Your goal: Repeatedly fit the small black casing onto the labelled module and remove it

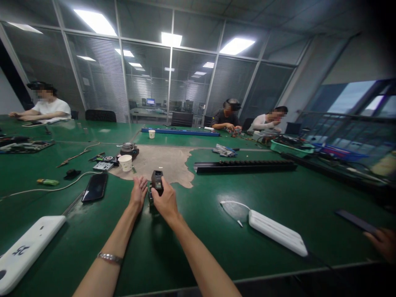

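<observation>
My right hand [167, 201] grips a small black boxy device [157, 180], with the thumb on its near face and the fingers along its right side. It stands upright just over the green table [192, 231]; whether it touches the surface I cannot tell. Just left of it, my left hand [139, 192] is open, palm turned toward the device and fingers stretched forward, holding nothing. Beyond the hands lies a bare tan patch [157, 159] of tabletop. A white paper cup [125, 163] stands there beside a dark round mechanical part [130, 149].
A black phone [95, 187] and a white power bank [31, 251] lie left. On the right are a white power strip [276, 232], a long black rail [244, 166] and a green tray [291, 148]. Another person's hand [382, 243] holds a dark flat object. Several people sit across.
</observation>
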A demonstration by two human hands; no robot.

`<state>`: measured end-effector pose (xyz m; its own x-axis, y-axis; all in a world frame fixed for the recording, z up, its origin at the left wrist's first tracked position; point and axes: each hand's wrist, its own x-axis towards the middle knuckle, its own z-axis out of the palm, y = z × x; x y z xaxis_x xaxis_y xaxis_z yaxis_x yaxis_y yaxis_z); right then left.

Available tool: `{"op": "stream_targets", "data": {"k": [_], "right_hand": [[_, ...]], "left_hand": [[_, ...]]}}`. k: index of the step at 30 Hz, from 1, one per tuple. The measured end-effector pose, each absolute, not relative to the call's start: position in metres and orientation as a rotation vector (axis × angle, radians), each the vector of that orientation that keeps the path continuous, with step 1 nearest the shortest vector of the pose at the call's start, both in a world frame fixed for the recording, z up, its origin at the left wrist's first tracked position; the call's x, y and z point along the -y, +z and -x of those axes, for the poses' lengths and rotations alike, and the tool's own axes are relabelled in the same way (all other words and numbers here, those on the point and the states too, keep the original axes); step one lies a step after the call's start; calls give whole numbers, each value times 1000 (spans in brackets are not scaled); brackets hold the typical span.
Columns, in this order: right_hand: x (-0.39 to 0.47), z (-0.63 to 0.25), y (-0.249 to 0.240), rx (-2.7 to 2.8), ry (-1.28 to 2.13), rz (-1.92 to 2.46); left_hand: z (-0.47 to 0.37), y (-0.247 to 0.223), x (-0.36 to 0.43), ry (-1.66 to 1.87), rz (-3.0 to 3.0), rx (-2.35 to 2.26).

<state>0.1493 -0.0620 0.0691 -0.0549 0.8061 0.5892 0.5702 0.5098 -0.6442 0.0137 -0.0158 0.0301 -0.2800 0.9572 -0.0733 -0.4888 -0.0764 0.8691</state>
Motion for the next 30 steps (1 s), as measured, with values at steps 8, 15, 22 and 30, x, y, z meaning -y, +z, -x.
{"op": "stream_targets", "data": {"k": [8,15,22,30], "right_hand": [[53,-216,52,1673,222,1379],[57,-221,26,1744,224,1412],[57,-225,19,1697,183,1403],[58,-217,43,1663,318,1331]], "left_hand": [[-15,29,17,1628,-642,-1001],[-15,28,16,1630,-642,-1000],[-13,25,14,1631,-645,-993],[-11,25,14,1637,-632,-986]]}}
